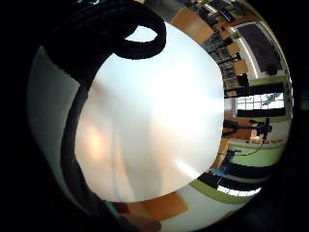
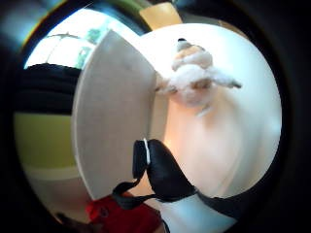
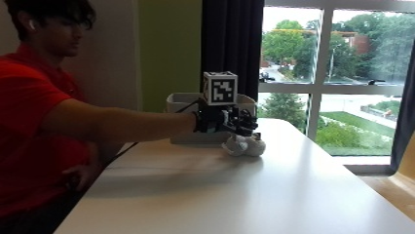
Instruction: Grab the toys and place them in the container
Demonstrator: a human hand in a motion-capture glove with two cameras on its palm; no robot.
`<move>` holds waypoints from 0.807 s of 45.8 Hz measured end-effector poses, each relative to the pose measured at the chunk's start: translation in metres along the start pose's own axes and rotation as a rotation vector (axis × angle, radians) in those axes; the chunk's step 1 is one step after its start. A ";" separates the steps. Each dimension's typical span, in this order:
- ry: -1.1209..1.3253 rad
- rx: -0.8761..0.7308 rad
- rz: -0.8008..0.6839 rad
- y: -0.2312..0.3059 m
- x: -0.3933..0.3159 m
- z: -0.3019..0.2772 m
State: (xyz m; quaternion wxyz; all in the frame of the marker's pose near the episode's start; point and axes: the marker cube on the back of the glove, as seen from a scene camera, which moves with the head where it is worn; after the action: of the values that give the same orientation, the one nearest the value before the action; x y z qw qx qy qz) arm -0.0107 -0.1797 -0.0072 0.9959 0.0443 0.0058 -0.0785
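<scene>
A small white and tan plush toy lies on the white table, right beside the grey-white container. My gloved right hand hovers just above the toy, fingers hanging relaxed and holding nothing. The thumb side palm view shows the toy on the table against the container's wall, with a gap between it and a black gloved finger. In the little finger side palm view only bare table shows.
The container stands at the table's far end near a dark curtain and a window. The person's bare left hand hangs beside the table's near left edge. Wide tabletop stretches toward the front.
</scene>
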 end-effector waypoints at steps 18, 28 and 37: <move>-0.061 -0.095 -0.003 -0.049 -0.034 0.044; -0.049 -0.076 -0.027 -0.067 -0.054 0.052; 0.034 -0.132 -0.017 -0.077 -0.053 0.055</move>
State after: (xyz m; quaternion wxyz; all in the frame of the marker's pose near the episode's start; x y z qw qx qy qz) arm -0.0745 -0.2525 0.0416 0.9957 -0.0201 0.0280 -0.0858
